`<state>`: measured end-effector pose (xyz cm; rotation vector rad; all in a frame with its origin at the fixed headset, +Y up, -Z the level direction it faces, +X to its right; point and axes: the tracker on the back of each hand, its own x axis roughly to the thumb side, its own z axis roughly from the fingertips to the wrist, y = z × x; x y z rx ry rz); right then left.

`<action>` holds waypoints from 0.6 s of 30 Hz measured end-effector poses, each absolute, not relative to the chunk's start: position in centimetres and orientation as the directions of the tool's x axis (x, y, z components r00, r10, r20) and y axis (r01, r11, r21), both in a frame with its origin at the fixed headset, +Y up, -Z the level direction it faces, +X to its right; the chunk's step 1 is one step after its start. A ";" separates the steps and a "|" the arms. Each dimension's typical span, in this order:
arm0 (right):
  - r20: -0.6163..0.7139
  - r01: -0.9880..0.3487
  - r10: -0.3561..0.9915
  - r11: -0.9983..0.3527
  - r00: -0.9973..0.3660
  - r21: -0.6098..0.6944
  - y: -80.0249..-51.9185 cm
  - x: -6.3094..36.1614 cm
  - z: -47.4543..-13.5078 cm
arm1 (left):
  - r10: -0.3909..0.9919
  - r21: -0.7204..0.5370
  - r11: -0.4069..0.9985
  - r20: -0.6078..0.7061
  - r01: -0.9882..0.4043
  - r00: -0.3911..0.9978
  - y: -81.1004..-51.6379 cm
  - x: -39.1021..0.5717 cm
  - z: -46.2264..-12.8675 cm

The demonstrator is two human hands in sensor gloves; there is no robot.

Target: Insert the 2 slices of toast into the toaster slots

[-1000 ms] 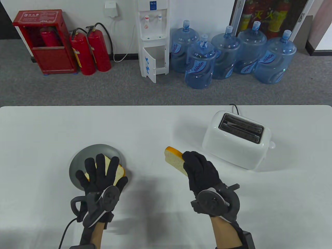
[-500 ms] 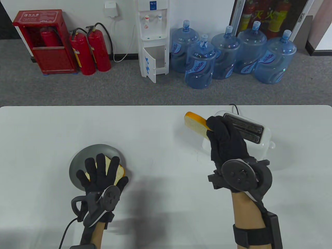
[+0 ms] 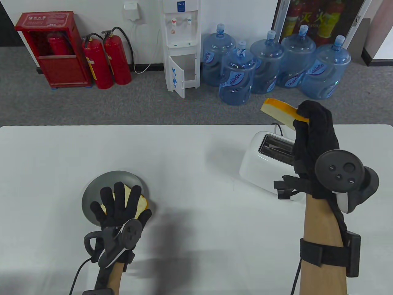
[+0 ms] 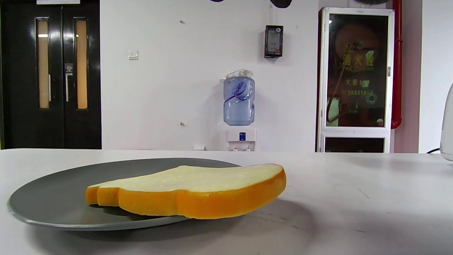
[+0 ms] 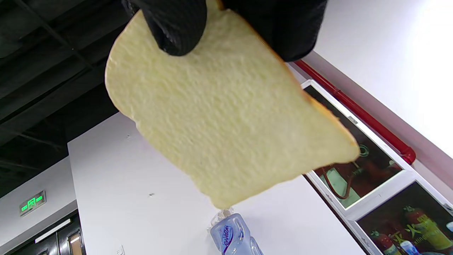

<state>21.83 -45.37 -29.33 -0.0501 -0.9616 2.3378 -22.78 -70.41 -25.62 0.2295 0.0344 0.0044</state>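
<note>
Right hand (image 3: 313, 135) fingers pinch 1 toast slice (image 3: 281, 112); left hand (image 3: 118, 206) fingers lie straight on plated slice (image 4: 187, 191).

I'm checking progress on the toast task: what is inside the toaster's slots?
No bread shows in the toaster slots' visible left ends; the right hand, holding a slice above, covers the rest.

Glossy white plastic toaster (image 3: 264, 166), matt grey plate (image 3: 92, 196), porous spongy toast (image 5: 226, 117)
</note>
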 end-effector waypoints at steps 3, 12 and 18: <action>0.152 -0.514 0.566 -0.562 -0.810 -0.647 -45.3 22.6 -30.1 | 0.001 0.219 0.976 -0.032 0.006 0.999 -70.5 -22.7 -25.8; 0.085 -0.508 0.594 -0.595 -0.800 -0.623 -47.3 24.7 -32.8 | 0.001 0.226 0.974 -0.032 0.006 0.999 -70.4 -22.8 -25.8; 0.073 -0.581 0.671 -0.576 -0.737 -0.575 -48.7 26.1 -34.5 | -0.003 0.213 0.977 -0.031 0.009 1.000 -70.3 -22.8 -25.8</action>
